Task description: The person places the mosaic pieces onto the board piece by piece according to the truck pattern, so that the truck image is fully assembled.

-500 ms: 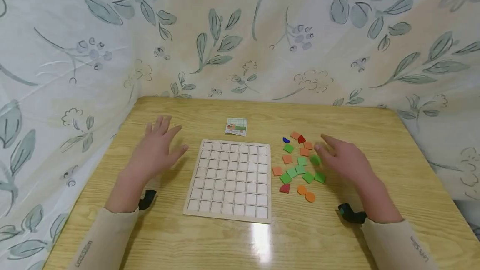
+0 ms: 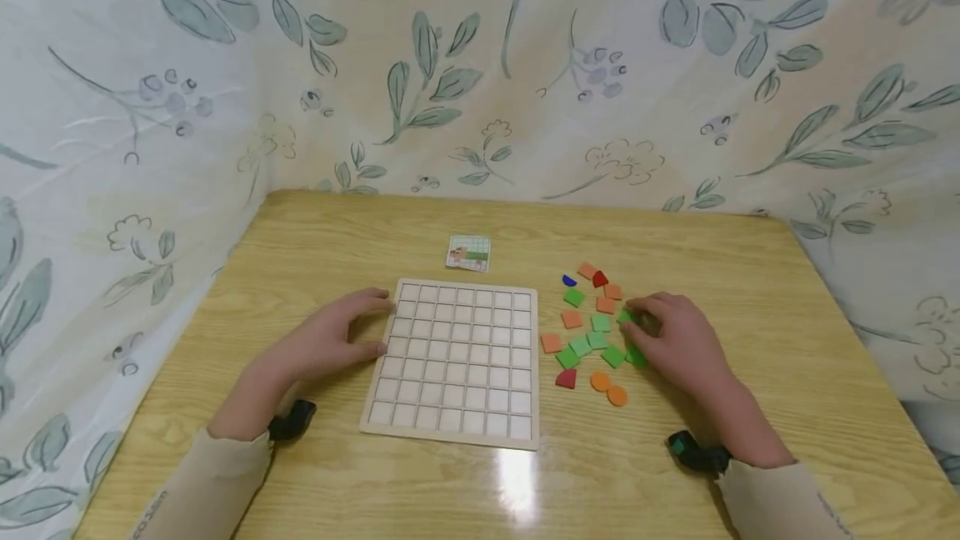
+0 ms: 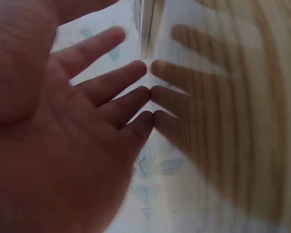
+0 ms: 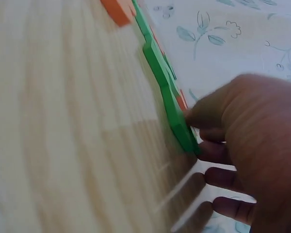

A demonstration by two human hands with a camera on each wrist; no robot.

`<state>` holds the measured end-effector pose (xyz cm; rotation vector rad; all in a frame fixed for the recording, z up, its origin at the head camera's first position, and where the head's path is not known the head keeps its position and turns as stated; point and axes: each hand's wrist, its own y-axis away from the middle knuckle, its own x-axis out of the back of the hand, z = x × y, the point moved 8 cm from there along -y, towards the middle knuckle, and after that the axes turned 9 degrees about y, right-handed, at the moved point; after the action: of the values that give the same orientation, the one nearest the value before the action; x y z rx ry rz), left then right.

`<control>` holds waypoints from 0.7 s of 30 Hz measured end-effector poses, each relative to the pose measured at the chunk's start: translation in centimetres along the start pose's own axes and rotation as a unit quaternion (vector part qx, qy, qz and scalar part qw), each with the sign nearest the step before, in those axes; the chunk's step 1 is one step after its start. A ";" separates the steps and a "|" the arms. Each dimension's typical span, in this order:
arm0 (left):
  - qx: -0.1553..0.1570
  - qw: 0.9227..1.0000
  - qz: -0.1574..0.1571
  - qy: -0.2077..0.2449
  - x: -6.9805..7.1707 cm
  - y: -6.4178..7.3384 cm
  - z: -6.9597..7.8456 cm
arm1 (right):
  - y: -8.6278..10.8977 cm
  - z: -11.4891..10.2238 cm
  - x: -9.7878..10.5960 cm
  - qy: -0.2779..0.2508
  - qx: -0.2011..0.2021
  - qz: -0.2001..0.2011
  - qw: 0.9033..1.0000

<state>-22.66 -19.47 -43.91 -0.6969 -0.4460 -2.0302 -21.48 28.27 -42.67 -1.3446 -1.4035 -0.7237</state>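
My left hand (image 2: 322, 340) rests at the left edge of the pale wooden grid board (image 2: 456, 442), thumb and fingertips close to its rim. In the left wrist view its fingers (image 3: 119, 75) are spread, some tips meeting the tabletop. At the right, my right hand (image 2: 682, 340) bends over the scattered flat pieces. Thumb and forefinger lie on opposite sides of a green piece (image 4: 177, 124), pinching it down on the table. Another green piece (image 2: 635, 357) lies partly hidden under the hand. The board's squares hold no pieces.
Between board and right hand lie several green tiles (image 2: 600, 323) and orange tiles (image 2: 572, 319), orange discs (image 2: 617, 395), red quarter-rounds (image 2: 567, 378) and a blue half-round (image 2: 569, 280). A picture card (image 2: 468, 253) lies behind the board. Floral cloth (image 2: 480, 73) hangs behind the table.
My left hand has moved right and down to the board's left edge. My right hand has lowered toward the pieces, its thumb and forefinger closing about a green one.
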 end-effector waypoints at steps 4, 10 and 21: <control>0.000 0.999 -0.026 0.040 -0.6 0.5 -0.9 | 0.1 0.1 -0.2 0.012 0.013 0.022 1.000; 0.018 0.995 -0.043 0.092 -0.8 0.9 -1.7 | 0.0 0.6 -0.4 -0.003 0.022 0.037 0.999; 0.004 0.997 -0.065 0.046 -1.4 0.3 -1.4 | -0.4 0.8 -0.6 -0.032 0.029 0.053 0.998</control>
<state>-22.23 -19.45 -45.87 -0.5791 -0.4562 -2.1711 -22.18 28.75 -43.35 -1.3960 -1.3822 -0.5705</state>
